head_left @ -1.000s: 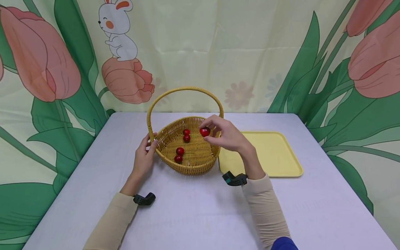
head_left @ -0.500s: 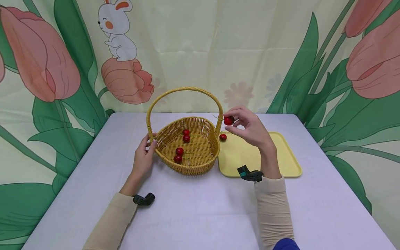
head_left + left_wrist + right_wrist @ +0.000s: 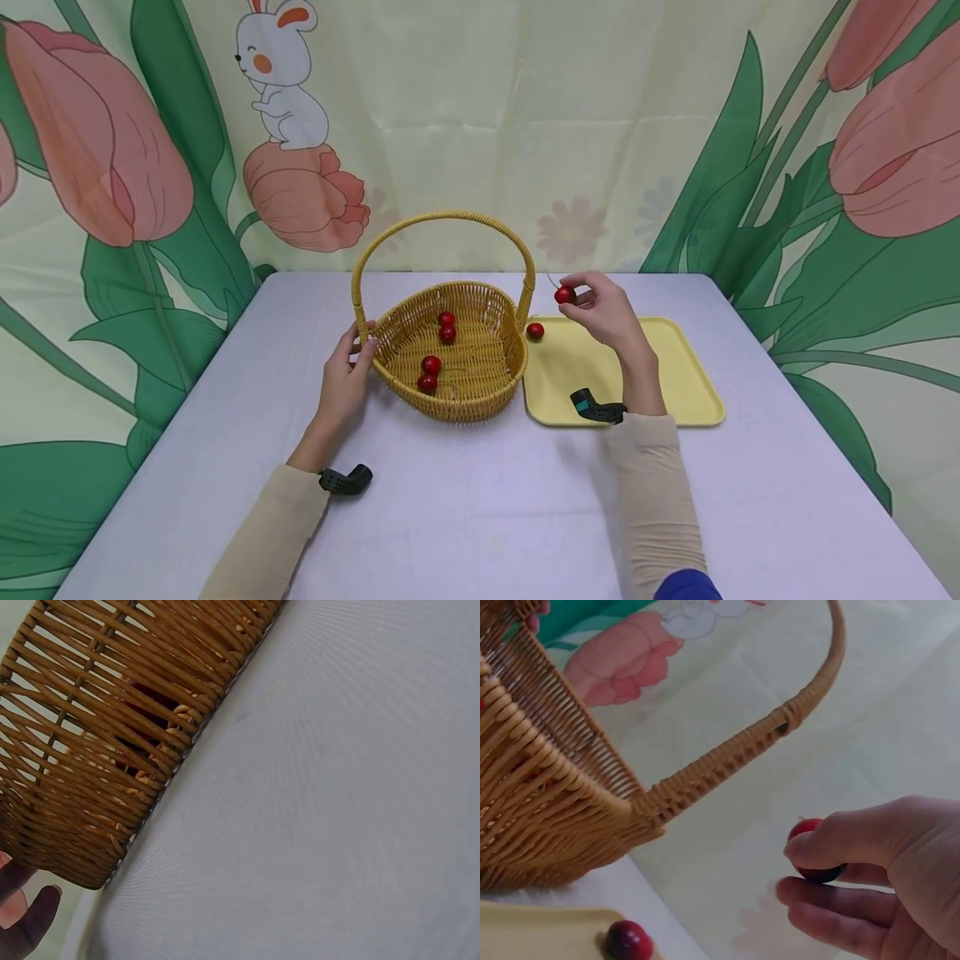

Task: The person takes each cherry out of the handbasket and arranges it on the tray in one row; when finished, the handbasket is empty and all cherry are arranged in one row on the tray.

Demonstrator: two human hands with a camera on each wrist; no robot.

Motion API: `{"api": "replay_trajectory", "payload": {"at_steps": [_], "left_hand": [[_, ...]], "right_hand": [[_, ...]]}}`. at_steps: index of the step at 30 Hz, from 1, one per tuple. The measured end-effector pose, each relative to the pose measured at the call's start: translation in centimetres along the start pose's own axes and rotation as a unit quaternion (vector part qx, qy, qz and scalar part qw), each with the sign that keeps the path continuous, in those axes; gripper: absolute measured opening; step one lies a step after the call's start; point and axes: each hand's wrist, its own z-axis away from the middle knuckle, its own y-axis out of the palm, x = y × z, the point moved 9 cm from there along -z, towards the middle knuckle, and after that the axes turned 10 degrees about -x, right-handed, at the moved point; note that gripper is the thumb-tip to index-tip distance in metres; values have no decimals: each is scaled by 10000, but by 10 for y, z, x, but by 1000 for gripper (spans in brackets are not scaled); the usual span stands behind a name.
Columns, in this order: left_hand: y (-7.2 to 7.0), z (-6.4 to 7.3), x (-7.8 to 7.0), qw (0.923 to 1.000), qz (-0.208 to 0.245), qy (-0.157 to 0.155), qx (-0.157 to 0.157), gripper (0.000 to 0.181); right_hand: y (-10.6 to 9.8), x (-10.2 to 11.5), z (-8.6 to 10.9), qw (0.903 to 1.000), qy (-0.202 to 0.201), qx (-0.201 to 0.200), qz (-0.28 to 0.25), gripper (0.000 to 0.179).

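My left hand point(image 3: 347, 375) grips the left side of a wicker basket point(image 3: 465, 408), at the foot of its tall arched handle; only fingertips point(image 3: 45, 904) show in the left wrist view. Several red cherries point(image 3: 431, 364) lie in the basket, in two pairs. Between thumb and fingers, my right hand point(image 3: 603, 310) pinches another cherry point(image 3: 565, 295), its stem pointing up and left, over the back edge of the yellow tray point(image 3: 682, 392). One cherry point(image 3: 535, 331) rests at the tray's back left corner, close beside the basket; it shows in the right wrist view too.
Basket and tray stand side by side on a white-covered table point(image 3: 450, 517). The basket's handle point(image 3: 446, 215) arches high between my hands. A printed curtain point(image 3: 600, 125) with tulips and a rabbit hangs behind the table's back edge.
My right hand has carried its cherry from above the basket out to the right, past the handle, then slightly down over the tray's back edge. The left hand and basket stay put.
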Motion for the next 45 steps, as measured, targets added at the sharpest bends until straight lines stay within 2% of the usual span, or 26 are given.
{"api": "replay_trajectory", "payload": {"at_steps": [3,10,16,27,36,41,45], "left_hand": [[0,0,0,10000,44,-16,-7,48],[-1,0,-1,9999,135,16,22,46],[0,0,-1,10000,92,18,26,48],[1,-1,0,9999,128,74,18,46],[1,0,-1,9999,151,69,21,46],[0,0,-1,9999,132,38,6,46],[0,0,-1,9999,147,33,7,46]], "right_hand": [[9,-17,-3,9992,299,-25,258,40],[31,-50,-7,9959,776,92,447,41],[45,-70,-7,9938,813,188,739,43],[63,-89,-1,9861,965,266,1323,42],[62,-88,0,9872,967,288,1234,48],[49,-76,-4,9903,884,145,1062,53],[35,-61,-7,9922,776,-149,964,54]]}}
